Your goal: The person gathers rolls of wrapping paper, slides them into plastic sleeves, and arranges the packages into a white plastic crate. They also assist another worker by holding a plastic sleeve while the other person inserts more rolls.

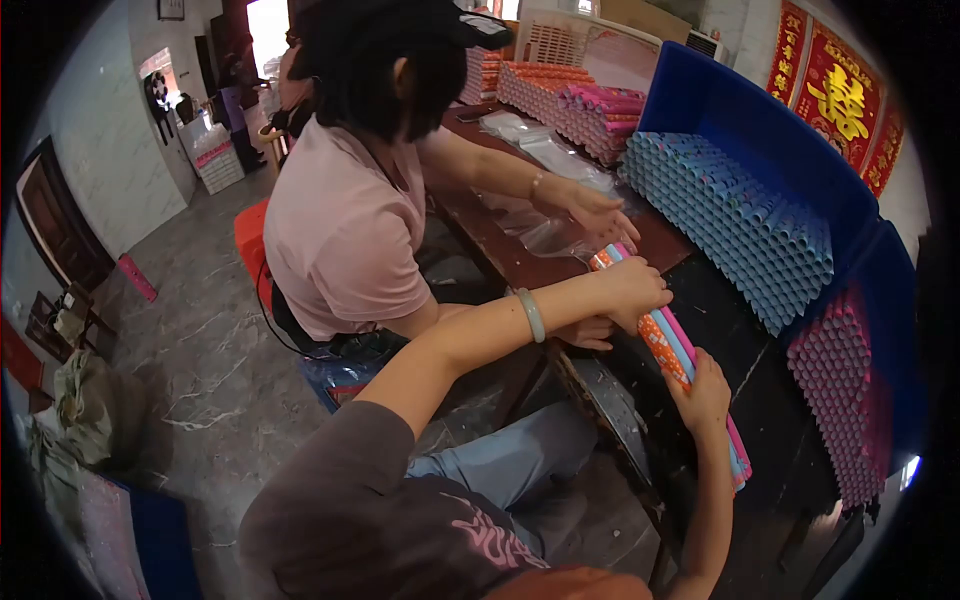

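Note:
A bundle of long patterned rolls [668, 338] in orange, light blue and pink lies slantwise over the dark table. My left hand [637, 292], with a pale bangle [532, 316] on the forearm, is wrapped round its upper part. Lower down, my right hand [700, 393] grips the same bundle, and its end sticks out below my wrist. Just beyond the upper end is the open hand [600, 212] of a co-worker [345, 225] in a pink shirt. That person's other hand [588, 333] hangs by the table edge under my left forearm.
Blue rolls [730, 215] are stacked in a blue bin [800, 145] at the right, with pink rolls [838, 390] in another bin nearer me. Orange and pink rolls [560, 100] are piled at the back. Clear plastic sleeves [545, 150] lie on the brown tabletop.

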Demonstrator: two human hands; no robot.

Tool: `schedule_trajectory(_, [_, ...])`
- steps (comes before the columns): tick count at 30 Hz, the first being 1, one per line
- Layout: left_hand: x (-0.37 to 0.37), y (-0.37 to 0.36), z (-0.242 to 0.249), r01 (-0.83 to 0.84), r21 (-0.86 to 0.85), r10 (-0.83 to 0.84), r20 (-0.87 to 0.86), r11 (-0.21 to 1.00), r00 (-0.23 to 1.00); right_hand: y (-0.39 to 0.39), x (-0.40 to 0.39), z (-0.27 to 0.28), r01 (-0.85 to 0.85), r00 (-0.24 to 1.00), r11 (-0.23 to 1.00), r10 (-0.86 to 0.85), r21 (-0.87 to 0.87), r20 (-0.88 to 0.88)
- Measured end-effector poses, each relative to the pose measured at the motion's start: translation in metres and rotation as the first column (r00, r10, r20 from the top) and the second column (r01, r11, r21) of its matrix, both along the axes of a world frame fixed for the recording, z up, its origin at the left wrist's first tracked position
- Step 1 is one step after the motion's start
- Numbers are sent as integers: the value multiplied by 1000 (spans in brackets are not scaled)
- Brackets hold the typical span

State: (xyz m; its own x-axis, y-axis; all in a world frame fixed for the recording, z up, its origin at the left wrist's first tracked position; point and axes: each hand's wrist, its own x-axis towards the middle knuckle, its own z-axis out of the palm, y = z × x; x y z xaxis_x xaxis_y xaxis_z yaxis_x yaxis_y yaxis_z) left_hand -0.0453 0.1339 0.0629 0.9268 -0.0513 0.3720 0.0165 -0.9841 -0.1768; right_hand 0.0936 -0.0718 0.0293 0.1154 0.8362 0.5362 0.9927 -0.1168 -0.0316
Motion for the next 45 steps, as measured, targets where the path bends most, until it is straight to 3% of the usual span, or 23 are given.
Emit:
schedule_trajectory(9, [62,-120,-59,320,-239,-333,-16,917,943,-143,24,-11,118,993,971,-115,-210,26])
schedule_trajectory(10, [64,-131,-62,363,-263,-360,59,894,931,-153,24,-12,118,993,967,-109,-224,51])
schedule_trajectory(14, [72,-133,-42,554,-500,-542,187,665,819,-178,27,-13,170,985,956,-175,-241,-2])
schedule_trajectory(15, [69,-119,-33,574,-425,-587,117,700,801,-182,27,-13,191,980,952,-200,-238,-14])
schedule_trajectory(17, [63,-85,-24,510,-219,-542,-126,832,831,-189,27,-12,213,977,945,-213,-249,26])
schedule_trajectory(19, [71,-65,-36,462,-208,-501,-213,862,839,-191,26,-14,229,972,941,-234,-249,7])
schedule_trajectory(22, [78,-83,-44,350,-479,-502,-237,805,831,-179,22,-12,237,970,941,-243,-240,8])
schedule_trajectory(25, [91,-131,-58,515,-425,-593,-66,745,803,-150,13,-17,225,973,943,-232,-246,-2])
schedule_trajectory(28, [96,-152,-60,532,-445,-612,-48,721,790,-145,7,-17,250,963,926,-268,-284,-26])
schedule_trajectory(30, [93,-156,-62,542,-461,-618,-15,702,786,-167,6,-5,160,969,945,-206,-284,-137])
schedule_trajectory(33, [91,-155,-69,569,-456,-611,67,685,789,-237,37,-10,252,958,947,-273,-201,-85])
schedule_trajectory(34, [92,-154,-70,543,-461,-596,38,702,802,-315,63,-49,674,665,702,-439,-231,604])
schedule_trajectory(35, [91,-153,-70,516,-467,-581,8,718,814,-396,86,-87,910,24,407,-233,75,972])
schedule_trajectory(36, [88,-154,-66,507,-478,-577,1,717,817,-428,110,-106,816,-571,246,214,522,792])
schedule_trajectory(37, [88,-156,-68,511,-486,-577,16,709,817,-426,103,-111,813,-577,255,227,524,785])
schedule_trajectory(38, [90,-158,-70,513,-478,-579,11,713,815,-418,90,-117,676,-697,292,553,677,457])
schedule_trajectory(39, [93,-161,-70,515,-467,-582,2,719,813,-407,73,-120,514,-642,394,766,762,37])
schedule_trajectory(40, [95,-165,-68,517,-471,-583,6,715,812,-375,50,-105,514,-641,398,767,760,32])
schedule_trajectory(41, [97,-171,-66,502,-470,-575,-14,726,818,-330,27,-78,519,-238,645,739,560,-630])
schedule_trajectory(42, [98,-176,-66,485,-469,-567,-40,738,823,-304,17,-64,659,196,701,192,274,-962])
schedule_trajectory(43, [102,-179,-70,504,-470,-572,-2,724,820,-297,29,-78,461,-300,627,776,628,-555])
schedule_trajectory(44, [104,-183,-70,500,-472,-570,-7,726,821,-289,42,-98,467,-726,266,660,843,194])
schedule_trajectory(45, [104,-186,-71,511,-455,-568,14,729,823,-269,41,-102,479,-751,240,610,844,252])
